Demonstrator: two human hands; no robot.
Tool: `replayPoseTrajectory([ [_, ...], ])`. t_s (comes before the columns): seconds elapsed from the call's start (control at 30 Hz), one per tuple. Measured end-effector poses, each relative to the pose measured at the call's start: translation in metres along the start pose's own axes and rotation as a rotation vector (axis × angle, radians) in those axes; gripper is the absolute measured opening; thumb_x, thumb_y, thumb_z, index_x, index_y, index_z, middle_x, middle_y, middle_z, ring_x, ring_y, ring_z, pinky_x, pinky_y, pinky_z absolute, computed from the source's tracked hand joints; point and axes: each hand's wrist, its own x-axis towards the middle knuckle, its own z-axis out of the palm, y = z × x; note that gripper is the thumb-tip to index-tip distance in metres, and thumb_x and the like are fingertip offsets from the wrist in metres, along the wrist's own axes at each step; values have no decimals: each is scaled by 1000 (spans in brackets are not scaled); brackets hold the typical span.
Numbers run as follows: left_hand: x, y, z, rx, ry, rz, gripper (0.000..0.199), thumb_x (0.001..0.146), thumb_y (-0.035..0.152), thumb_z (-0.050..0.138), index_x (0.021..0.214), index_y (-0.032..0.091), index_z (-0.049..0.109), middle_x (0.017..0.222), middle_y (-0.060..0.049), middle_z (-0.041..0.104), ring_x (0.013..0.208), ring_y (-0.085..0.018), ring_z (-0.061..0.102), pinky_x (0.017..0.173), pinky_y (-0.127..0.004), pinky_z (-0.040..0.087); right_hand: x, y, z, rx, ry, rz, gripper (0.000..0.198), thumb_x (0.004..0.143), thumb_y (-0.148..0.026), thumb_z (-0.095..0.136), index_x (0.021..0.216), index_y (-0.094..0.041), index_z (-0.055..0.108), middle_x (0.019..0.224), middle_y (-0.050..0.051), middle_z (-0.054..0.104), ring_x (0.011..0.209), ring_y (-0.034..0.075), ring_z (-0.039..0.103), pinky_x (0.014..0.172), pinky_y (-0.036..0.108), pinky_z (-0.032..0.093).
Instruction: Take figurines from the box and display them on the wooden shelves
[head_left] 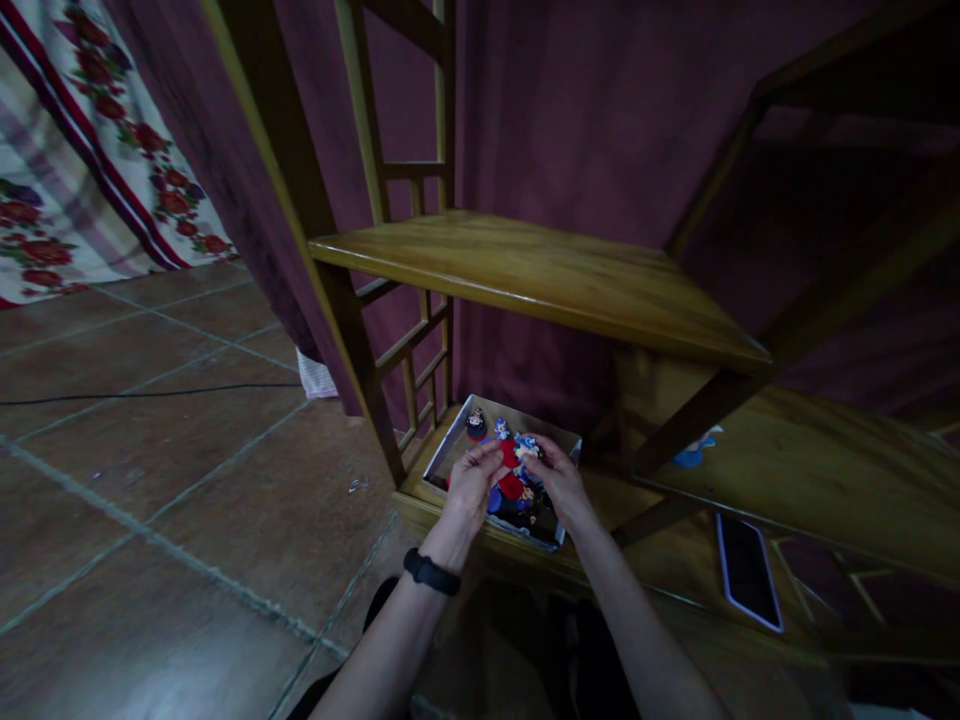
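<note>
A shallow cardboard box [448, 450] on the low wooden shelf holds several small painted figurines. Just above it, my two hands meet at a blue-and-white figurine [527, 446] with what looks like a red base. My right hand [559, 478] has its fingers closed around the figurine's right side. From the left, my left hand [472, 480] pinches at the red part. A dark-topped figurine [476, 424] stands in the box's far left corner, and a small blue one [502, 429] is beside it. Others, red, blue and dark, lie partly hidden beneath my hands.
A wooden shelf board [525, 270] juts out above the box, with upright posts on both sides. To the right, a phone [748, 572] lies on the lower ledge and a blue item [691, 452] on the shelf. A thin black cable [150, 395] crosses the tiled floor.
</note>
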Motion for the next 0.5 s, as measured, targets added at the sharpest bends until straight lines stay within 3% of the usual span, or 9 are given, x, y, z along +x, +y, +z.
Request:
replayPoseTrajectory([
  [0.23,6,-6,-3,-20,31,4,16,62,15,75,74,8,68,72,-8,69,67,-12,64,72,-24,52,5,5,-4,-149,-64,-77,42,73,-35,60,115,-27,59,104,0,66,87,18,60,76,30,49],
  [0.37,5,-4,-1,3,47,45,22,59,21,77,74,8,68,74,-9,70,67,-13,64,71,-25,51,4,0,-7,-405,-9,-239,38,78,-30,54,115,-30,59,111,1,63,99,19,57,90,34,44],
  [0.5,1,-2,2,76,60,59,27,57,26,78,74,8,69,72,-8,69,63,-12,62,66,-24,50,0,-4,-5,-549,-19,-358,35,81,-27,50,115,-30,59,111,2,61,101,19,57,90,33,44],
])
